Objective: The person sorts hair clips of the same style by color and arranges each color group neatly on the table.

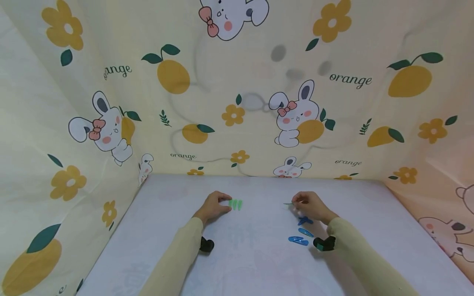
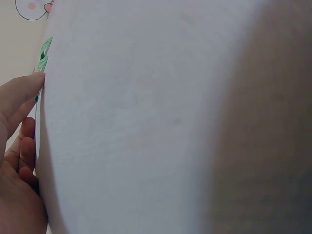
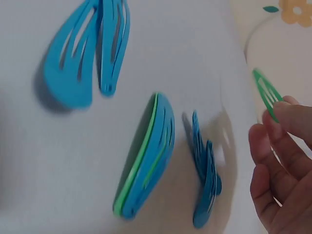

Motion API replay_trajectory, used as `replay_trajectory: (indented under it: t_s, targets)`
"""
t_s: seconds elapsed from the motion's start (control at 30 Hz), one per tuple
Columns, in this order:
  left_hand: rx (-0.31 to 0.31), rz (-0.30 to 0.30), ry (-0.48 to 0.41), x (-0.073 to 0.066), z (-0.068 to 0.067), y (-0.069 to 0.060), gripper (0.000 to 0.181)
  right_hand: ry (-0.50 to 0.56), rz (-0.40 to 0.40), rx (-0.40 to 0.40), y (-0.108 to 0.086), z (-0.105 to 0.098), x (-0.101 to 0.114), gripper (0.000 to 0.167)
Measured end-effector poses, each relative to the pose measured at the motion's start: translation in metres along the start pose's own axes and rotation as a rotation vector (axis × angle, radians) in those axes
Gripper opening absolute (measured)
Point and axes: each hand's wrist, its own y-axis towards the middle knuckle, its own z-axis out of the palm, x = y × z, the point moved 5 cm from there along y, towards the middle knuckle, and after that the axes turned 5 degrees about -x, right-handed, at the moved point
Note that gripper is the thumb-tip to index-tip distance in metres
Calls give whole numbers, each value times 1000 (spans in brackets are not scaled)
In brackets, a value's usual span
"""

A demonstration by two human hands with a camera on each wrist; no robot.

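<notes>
While your left hand (image 1: 213, 207) pinches one end of a three-clip green row (image 1: 235, 204) at its 3 o'clock, your right hand (image 1: 310, 205) pinches a fourth green clip (image 3: 265, 92), which points to 9 o'clock in the head view. Three look lined up; I'd judge the fourth and the blue clips (image 1: 298, 240), at your right hand's 6 to 7 o'clock, left to arrange. Only the right-wrist view clearly shows green edging on the middle blue clip (image 3: 157, 141); whether another clip hides there, I can't tell.
</notes>
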Motion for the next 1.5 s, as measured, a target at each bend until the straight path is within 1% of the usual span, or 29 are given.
replay_trajectory:
  t_s: [0.17, 0.23, 0.33, 0.5, 0.63, 0.73, 0.83, 0.93, 1.07, 1.3, 1.37, 1.5]
  targets:
    - [1, 5, -16, 0, 0, 0, 33, 49, -39, -45, 0, 2, 10, 23]
    - [-1, 9, -16, 1, 1, 0, 33, 69, -70, -65, 0, 2, 14, 25]
    - [-1, -3, -13, 1, 2, 0, 32, 120, -101, -88, 3, 5, 17, 25]
    - [2, 2, -8, 0, 2, 0, 33, 187, -121, -99, 6, 13, 21, 28]
    - [6, 10, -8, -2, 2, 0, 33, 224, -166, -103, 7, 23, 27, 29]
    - [9, 11, -11, -2, 3, 0, 33, 246, -177, -102, 8, 30, 30, 27]
    - [8, 9, -16, -2, 3, 0, 33, 262, -182, -102, 9, 36, 34, 25]
    - [6, 19, -15, -2, 3, 0, 33, 282, -175, -88, 10, 42, 39, 24]
    - [5, 21, -13, 0, 3, 1, 33, 294, -136, -71, 12, 51, 47, 24]
    - [7, -2, -12, 1, 0, 1, 33, 288, -133, -79, 20, 71, 67, 18]
    - [7, -6, -11, 1, 0, 0, 33, 286, -118, -68, 22, 77, 71, 17]
    - [4, 9, -13, -1, -1, -1, 33, 283, -110, -24, 24, 88, 81, 21]
